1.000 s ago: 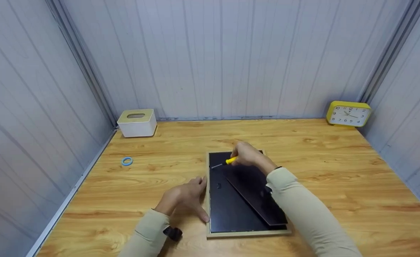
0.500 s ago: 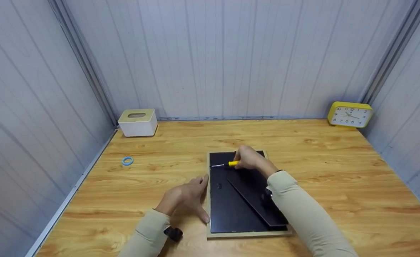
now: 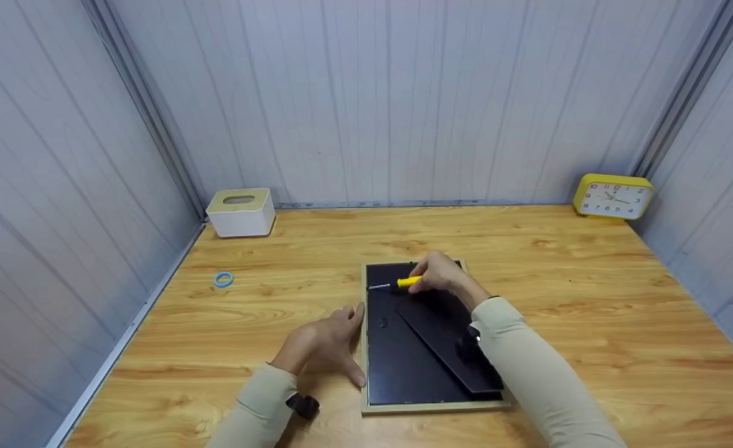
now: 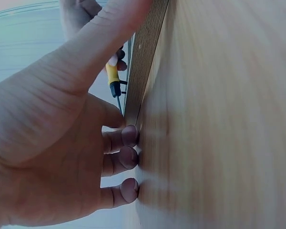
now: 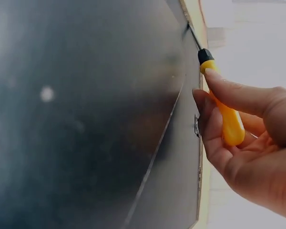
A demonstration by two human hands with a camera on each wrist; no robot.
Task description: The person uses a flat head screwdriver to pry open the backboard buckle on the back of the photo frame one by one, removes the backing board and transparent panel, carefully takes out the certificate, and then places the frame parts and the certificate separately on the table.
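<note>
Pale walls (image 3: 366, 106) stand behind the wooden table (image 3: 590, 298), where the frame (image 3: 435, 408) lies with its black back (image 3: 401, 367) up. I keep my left hand (image 3: 326, 342) against its left edge, thumb and fingers spread, while my right hand (image 3: 440, 272) pinches the screwdriver (image 3: 409, 282), tip at that edge. Too hard a push could, I judge, make the tip skid, scratching the back or jabbing me.

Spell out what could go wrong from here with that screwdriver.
1. The screwdriver has its tip at the wooden frame's inner edge; a slip might gouge the wood or scratch the black backing.
2. The left hand rests against that same side, so a skid could jab its fingers.
3. The right sleeve passes over the slanted black flap and might bump it.
</note>
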